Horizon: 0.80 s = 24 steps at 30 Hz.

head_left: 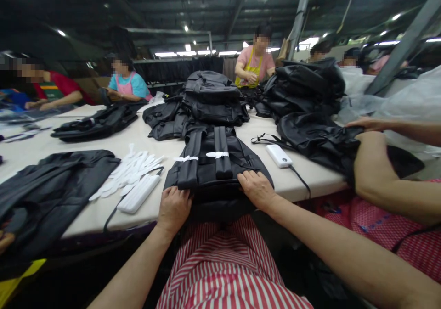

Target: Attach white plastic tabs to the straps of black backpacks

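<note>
One black backpack (pixel 243 155) on counter (pixel 324 182); left hand (pixel 175 208), right hand (pixel 257 189) both pinching its near edge; white bands (pixel 217 154) across two straps (pixel 224 169).

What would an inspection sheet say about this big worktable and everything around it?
Surface: pale table, partly covered by bags.
Thing in hand: black backpack with white bands on two straps.
Clutter: stacked black bags beyond; white strips and left white device to its left; right white device to its right.
Left fingers: closed on the backpack's near edge.
Right fingers: closed on the same edge, farther right.
Cables: left cable and right cable, both black, lead from the devices to the table's edge.
Surroundings: co-worker in yellow apron opposite; neighbour's hand on another bag.
</note>
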{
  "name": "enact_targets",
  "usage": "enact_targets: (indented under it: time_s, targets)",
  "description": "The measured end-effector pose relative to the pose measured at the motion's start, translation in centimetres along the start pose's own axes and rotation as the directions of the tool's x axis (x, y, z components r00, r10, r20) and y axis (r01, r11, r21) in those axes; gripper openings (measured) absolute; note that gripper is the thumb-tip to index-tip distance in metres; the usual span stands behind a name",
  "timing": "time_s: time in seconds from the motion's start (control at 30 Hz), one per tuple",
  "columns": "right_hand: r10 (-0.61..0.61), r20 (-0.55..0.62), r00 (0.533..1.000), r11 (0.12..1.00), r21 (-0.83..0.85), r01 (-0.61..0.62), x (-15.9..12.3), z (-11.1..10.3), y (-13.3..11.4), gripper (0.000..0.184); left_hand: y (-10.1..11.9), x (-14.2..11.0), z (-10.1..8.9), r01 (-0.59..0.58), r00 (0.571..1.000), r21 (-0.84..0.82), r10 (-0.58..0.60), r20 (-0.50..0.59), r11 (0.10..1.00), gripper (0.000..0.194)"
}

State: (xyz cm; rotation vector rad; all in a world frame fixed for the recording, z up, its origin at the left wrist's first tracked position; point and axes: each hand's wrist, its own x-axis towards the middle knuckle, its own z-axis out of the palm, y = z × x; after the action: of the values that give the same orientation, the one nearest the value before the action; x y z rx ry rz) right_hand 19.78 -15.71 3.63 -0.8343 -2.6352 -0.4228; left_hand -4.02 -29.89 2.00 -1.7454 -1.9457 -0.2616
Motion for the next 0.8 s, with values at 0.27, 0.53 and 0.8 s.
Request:
enact_targets:
  time_s: [0.27, 0.53, 0.8]
  targets:
    - [-0.086, -0.049, 0.995, 0.976, 0.197, 0.094, -4.6, 1.5, 5.2, 0.039, -3.7, -2.5, 2.5, -0.149, 0.989, -0.142, 0.145, -0.034, 0.979, 0.021]
    - [-0.082, -0.087, 0.993, 0.969, 0.228, 0.1, -2.7, 0.2, 7.6, 0.024, -5.6, -1.8, 2.9, -0.053, 0.979, -0.254, -0.001, -0.206, 0.966, 0.024]
    - [0.025, 0.087, 0.996, 0.988, 0.147, -0.038, -0.2, 2.9, 8.7, 0.022, -5.6, -0.8, 5.8, -0.029, 0.993, -0.089, 0.018, -0.117, 0.996, 0.022]
